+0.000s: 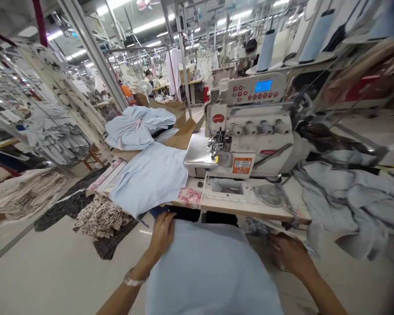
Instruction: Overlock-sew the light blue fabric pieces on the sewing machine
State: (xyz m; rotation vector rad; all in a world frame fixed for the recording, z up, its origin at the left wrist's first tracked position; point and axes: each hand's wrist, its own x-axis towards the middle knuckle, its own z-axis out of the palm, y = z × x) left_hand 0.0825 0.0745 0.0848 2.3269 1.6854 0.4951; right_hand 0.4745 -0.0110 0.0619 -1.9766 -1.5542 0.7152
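A light blue fabric piece lies spread over my lap, below the edge of the sewing table. At its upper left corner, my left hand has its fingers closed on the cloth's edge. My right hand is to the right of the cloth, below the table's front edge, with curled, slightly blurred fingers; what they hold is hidden. Near those fingers sits a small bundle of grey scraps. On the table stands an overlock sewing machine with a lit blue display. Another light blue piece drapes off the table's left side.
Behind the draped piece sits a tied light blue bundle. Greyish-blue garments hang at the right. Spotted fabric and a pinkish stack lie at the left. Thread cones and a metal pole rise nearby.
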